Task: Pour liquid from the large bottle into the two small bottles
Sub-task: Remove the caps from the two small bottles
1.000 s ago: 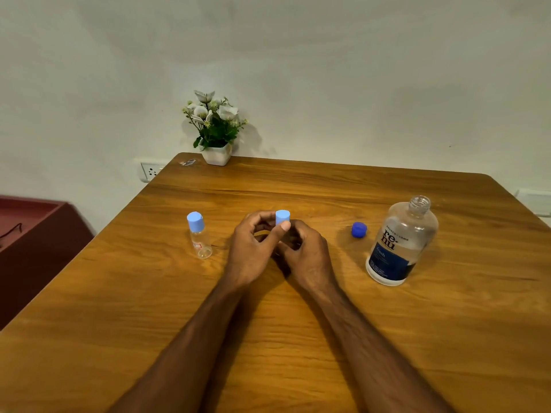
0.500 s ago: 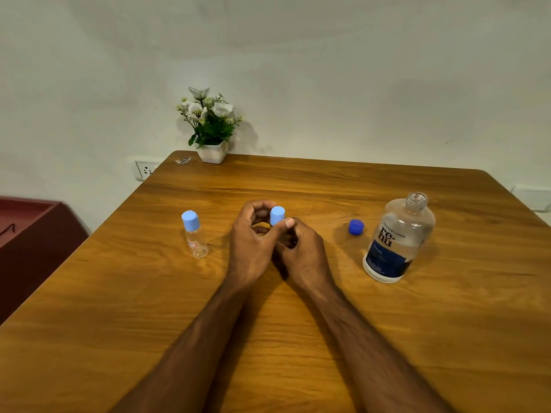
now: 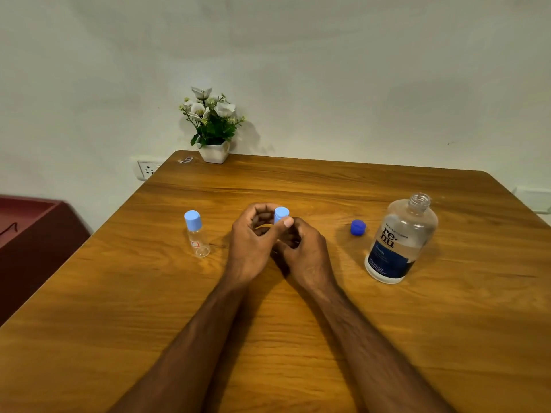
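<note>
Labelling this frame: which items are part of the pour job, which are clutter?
Job: big bottle, open; its blue cap; capped small bottle; second small bottle's cap, held by left hand and right hand.
Clutter: flower pot; wall socket.

Both hands meet over the middle of the surface (image 3: 298, 338): the left hand (image 3: 253, 245) pinches the light-blue cap (image 3: 281, 214) of a small bottle with thumb and fingers, while the right hand (image 3: 304, 251) wraps the bottle's body, which is hidden. Left of this grip, apart from it, a second small bottle (image 3: 196, 234) stands capped. Right of the grip lies a dark-blue cap (image 3: 357, 227), and beyond it the large bottle (image 3: 399, 239) stands open.
</note>
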